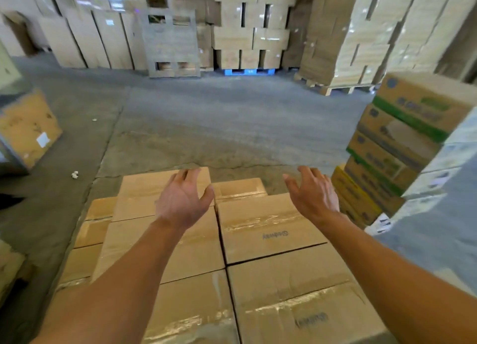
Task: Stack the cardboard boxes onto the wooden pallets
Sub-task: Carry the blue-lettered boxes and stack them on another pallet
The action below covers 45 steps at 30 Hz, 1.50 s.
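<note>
both hands hover above the stack of cardboard boxes [284, 274] that fills the view from 5 to 7 o'clock. the left hand [184, 199] hangs over the far left box [144, 191]. the right hand [313, 194] hangs over the far right corner of the printed box [268, 230]. each grip is wide open, fingers spread and loosely bent, thumb out, and has hold of nothing. whether a fingertip brushes the cardboard cannot be told. the pallet under this stack is hidden by the boxes.

the step in hand looks like a reach toward a box on the top layer. to do it well, the hands should go to opposite sides of one box, palms flat on the walls rather than on the glossy tape. the box should end square with its neighbours, seams tight, since a lower box [240, 188] at 12 o'clock leaves the layer uneven.

the concrete floor [206, 116] is grey and cracked, with paper scraps [74, 174] at 9 o'clock. a tower of green-banded boxes [402, 137] stands at 3 o'clock. at 12 o'clock wrapped loads line the wall, one on a blue pallet [245, 71]. another at 1 o'clock sits on a wooden pallet [343, 88], and an upright pallet [171, 44] leans at 11 o'clock.
</note>
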{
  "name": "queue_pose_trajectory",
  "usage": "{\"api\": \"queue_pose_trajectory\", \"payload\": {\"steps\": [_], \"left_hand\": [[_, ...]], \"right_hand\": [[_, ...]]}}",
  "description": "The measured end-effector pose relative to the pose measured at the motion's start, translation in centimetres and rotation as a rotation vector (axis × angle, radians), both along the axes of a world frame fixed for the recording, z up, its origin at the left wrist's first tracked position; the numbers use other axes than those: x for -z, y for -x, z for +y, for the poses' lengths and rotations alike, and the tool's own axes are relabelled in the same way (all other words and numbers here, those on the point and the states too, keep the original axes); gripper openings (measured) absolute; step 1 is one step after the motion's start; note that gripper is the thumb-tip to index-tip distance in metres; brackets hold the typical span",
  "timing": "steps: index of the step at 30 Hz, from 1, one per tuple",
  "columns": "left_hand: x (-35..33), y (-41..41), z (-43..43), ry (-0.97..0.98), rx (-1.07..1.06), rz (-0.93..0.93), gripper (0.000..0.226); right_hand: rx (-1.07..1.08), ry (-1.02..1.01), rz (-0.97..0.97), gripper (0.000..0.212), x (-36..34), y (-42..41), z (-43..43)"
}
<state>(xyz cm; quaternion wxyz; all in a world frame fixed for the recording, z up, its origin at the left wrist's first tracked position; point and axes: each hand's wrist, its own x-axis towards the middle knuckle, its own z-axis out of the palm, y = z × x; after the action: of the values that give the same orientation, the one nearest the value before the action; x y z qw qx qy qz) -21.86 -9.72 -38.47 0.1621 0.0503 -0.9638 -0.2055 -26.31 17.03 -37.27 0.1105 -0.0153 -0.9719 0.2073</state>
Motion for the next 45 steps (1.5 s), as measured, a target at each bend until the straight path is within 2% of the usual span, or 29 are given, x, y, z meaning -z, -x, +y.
{"api": "queue_pose_trajectory", "payload": {"steps": [7,15,19,22,26,34,40,45], "left_hand": [[-7.1,-5.2,17.4,-0.023,0.156,0.053,0.058],[-11.3,-6.8,34.7,0.06,0.491,0.088,0.06],[-11.2,-5.5,42.1,0.115,0.656,0.073,0.057],[-10.0,-3.5,47.6,0.112,0.751,0.048,0.054],[-8.1,0.4,55.5,0.107,0.866,0.001,0.063],[-4.3,8.4,72.0,0.155,1.111,-0.054,0.056],[2.9,11.9,81.9,0.184,1.218,-0.225,0.061],[11.9,15.9,88.4,0.183,1.122,-0.37,0.067]], "right_hand": [[0.133,0.025,0.09,0.052,-7.2,-9.8,17.5],[0.343,0.053,0.141,0.056,-9.4,-16.3,32.4],[0.466,0.044,0.138,0.057,-9.2,-18.2,38.7],[0.541,0.034,0.108,0.059,-8.3,-18.9,43.4],[0.664,0.017,0.065,0.062,-6.8,-18.2,49.8],[0.918,0.082,0.007,0.063,-2.9,-15.5,61.0],[1.059,0.174,-0.196,0.058,4.5,-13.8,69.3],[1.125,0.286,-0.347,0.059,13.1,-10.7,76.8]]}}
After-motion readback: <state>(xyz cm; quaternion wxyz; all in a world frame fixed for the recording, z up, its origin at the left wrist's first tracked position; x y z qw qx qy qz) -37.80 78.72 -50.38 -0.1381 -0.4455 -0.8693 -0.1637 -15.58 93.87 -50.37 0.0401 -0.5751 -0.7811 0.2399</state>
